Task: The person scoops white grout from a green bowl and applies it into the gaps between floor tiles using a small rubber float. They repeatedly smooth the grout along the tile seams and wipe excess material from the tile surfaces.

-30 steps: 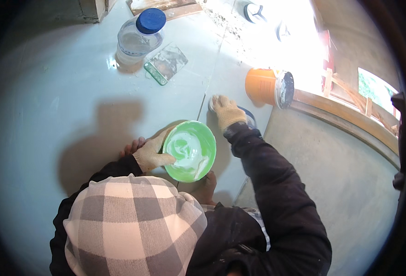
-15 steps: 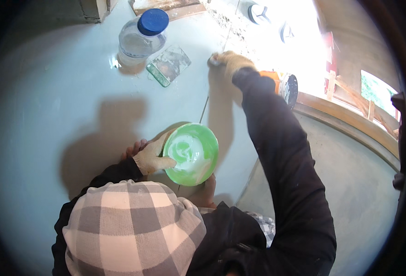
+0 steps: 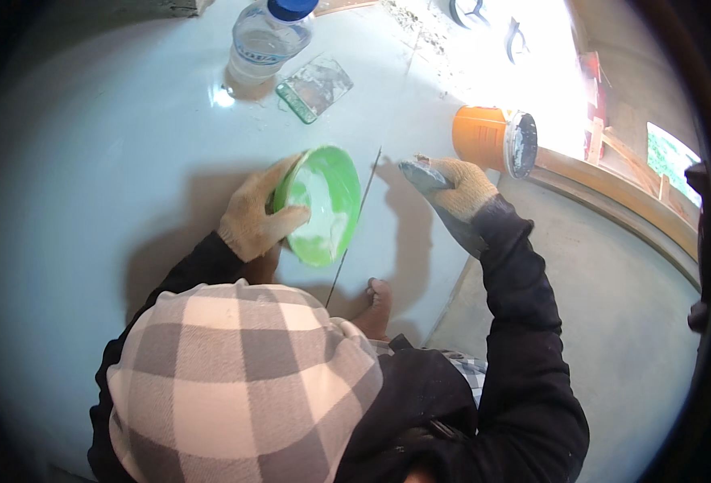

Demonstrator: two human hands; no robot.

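Note:
My left hand (image 3: 252, 211), in a pale knit glove, grips the green bowl (image 3: 346, 179) by its rim, thumb inside and fingers around the outer wall. White paste (image 3: 322, 200) coats the bowl's inside, which is tilted to the right. Off to the right, my gloved right hand (image 3: 467, 187) is closed around a flat grey piece (image 3: 425, 175), whose exact kind I cannot make out. That hand hangs over the pale tiled floor (image 3: 404, 105), just below an orange tub (image 3: 478, 134) lying on its side.
Farther off stands a clear bottle with a blue cap (image 3: 265, 50), next to a green-edged transparent case (image 3: 315, 87). Crumbly debris (image 3: 413, 26) lies at the top, near bright light. A wooden edge (image 3: 605, 191) runs along the right. A bare foot (image 3: 377, 304) and checked cloth (image 3: 235, 386) are below.
My right hand has drawn back from the far floor toward me and to the right, the grey piece in it. The left hand has raised the bowl farther forward and tilted it more.

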